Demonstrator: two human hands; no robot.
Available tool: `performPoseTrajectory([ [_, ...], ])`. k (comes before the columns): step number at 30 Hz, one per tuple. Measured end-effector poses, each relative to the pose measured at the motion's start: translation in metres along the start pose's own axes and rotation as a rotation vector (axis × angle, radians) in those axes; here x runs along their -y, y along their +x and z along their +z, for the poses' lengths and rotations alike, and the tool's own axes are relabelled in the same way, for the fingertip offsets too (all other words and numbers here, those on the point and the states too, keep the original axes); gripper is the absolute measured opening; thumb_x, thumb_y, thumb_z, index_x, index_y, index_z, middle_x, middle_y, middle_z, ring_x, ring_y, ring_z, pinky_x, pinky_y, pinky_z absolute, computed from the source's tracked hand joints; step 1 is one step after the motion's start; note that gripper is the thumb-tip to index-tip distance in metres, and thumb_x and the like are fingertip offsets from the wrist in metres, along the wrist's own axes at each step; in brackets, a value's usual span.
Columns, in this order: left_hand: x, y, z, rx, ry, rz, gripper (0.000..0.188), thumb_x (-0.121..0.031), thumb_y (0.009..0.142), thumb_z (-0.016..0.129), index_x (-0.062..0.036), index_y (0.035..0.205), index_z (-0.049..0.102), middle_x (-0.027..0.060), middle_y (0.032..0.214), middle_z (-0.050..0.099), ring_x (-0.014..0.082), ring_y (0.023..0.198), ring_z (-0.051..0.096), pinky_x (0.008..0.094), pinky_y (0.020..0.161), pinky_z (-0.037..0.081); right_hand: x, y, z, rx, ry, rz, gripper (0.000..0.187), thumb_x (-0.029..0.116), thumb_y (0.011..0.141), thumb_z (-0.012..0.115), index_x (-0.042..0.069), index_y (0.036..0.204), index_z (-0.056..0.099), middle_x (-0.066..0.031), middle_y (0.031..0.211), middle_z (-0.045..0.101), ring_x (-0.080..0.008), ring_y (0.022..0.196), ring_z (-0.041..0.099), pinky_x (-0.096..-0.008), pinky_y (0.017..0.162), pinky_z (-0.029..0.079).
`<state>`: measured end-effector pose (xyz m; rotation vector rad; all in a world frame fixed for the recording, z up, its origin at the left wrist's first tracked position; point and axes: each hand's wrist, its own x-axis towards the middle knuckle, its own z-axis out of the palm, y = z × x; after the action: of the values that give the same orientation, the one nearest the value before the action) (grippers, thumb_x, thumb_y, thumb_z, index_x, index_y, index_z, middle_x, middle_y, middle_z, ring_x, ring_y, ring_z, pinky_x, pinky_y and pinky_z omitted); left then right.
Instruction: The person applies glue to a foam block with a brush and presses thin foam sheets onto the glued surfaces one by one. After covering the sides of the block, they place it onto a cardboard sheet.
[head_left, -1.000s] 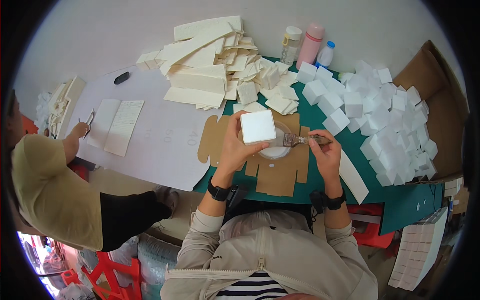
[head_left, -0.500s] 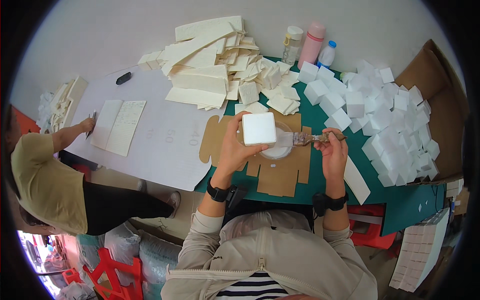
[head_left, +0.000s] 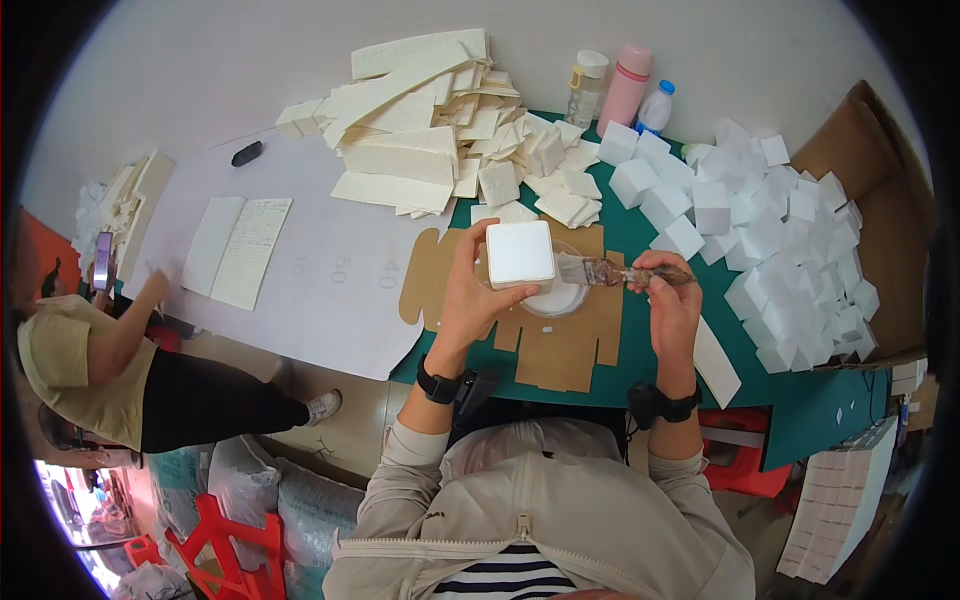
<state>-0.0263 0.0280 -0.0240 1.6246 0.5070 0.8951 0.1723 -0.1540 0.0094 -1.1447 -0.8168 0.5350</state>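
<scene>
My left hand (head_left: 474, 300) is closed around a white block (head_left: 520, 254) with a smooth square top, the fingers behind it and the thumb along its near edge. In my right hand (head_left: 668, 300) I grip a paintbrush (head_left: 612, 273) by its stained handle. The bristles point left and lie close to the block's right side; whether they touch it I cannot tell. Under both hands a round clear tub (head_left: 560, 303) with white contents stands on a flat piece of brown cardboard (head_left: 555, 365). The block and brush partly hide the tub.
White foam cubes (head_left: 770, 230) are heaped at the right before a cardboard box (head_left: 870, 190). Cream foam offcuts (head_left: 400, 165) pile up at the back. Bottles (head_left: 622, 90) stand behind. An open notebook (head_left: 235, 250) lies left; another person (head_left: 90, 360) stands there holding a phone (head_left: 103, 262).
The brush and my right hand have shifted very slightly. At the left, the other person has drawn back from the notebook and now holds up a phone.
</scene>
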Motion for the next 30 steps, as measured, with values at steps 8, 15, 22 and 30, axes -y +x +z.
performPoseTrajectory([
  [8,-0.002,-0.001,0.002,-0.039,0.061,0.021,0.092,-0.024,0.059,0.093,-0.0034,0.135,0.044,0.0117,0.129,0.053,0.0268,0.125,0.048,0.0392,0.108,0.037,-0.003,-0.005,-0.002,0.033,0.035,-0.050,0.019,0.003,0.087,0.052,-0.004,0.104,0.057,-0.0156,0.109,0.057,-0.0197,0.089,0.057,-0.0327,0.081,0.049],
  [15,0.004,-0.001,0.000,-0.033,0.135,0.047,0.096,-0.023,0.060,0.094,-0.0041,0.137,0.041,0.0095,0.131,0.051,0.0251,0.125,0.049,0.0385,0.106,0.041,-0.010,-0.008,-0.004,-0.026,0.084,-0.073,0.020,0.004,0.088,0.052,-0.004,0.105,0.056,-0.0158,0.110,0.057,-0.0198,0.089,0.058,-0.0327,0.082,0.049],
  [22,0.008,0.000,0.002,-0.036,0.080,0.023,0.096,-0.022,0.059,0.094,-0.0043,0.137,0.041,0.0090,0.130,0.050,0.0243,0.123,0.050,0.0389,0.105,0.042,-0.014,-0.014,-0.005,-0.054,0.066,-0.125,0.019,0.004,0.089,0.051,-0.004,0.105,0.055,-0.0162,0.109,0.057,-0.0198,0.089,0.058,-0.0331,0.081,0.049],
  [30,0.007,0.002,0.003,-0.014,0.079,0.032,0.095,-0.021,0.060,0.094,-0.0043,0.136,0.041,0.0089,0.130,0.050,0.0245,0.123,0.050,0.0391,0.105,0.042,-0.011,-0.014,-0.004,-0.045,0.046,-0.134,0.017,0.004,0.089,0.050,-0.004,0.103,0.055,-0.0162,0.109,0.057,-0.0198,0.089,0.057,-0.0329,0.081,0.050],
])
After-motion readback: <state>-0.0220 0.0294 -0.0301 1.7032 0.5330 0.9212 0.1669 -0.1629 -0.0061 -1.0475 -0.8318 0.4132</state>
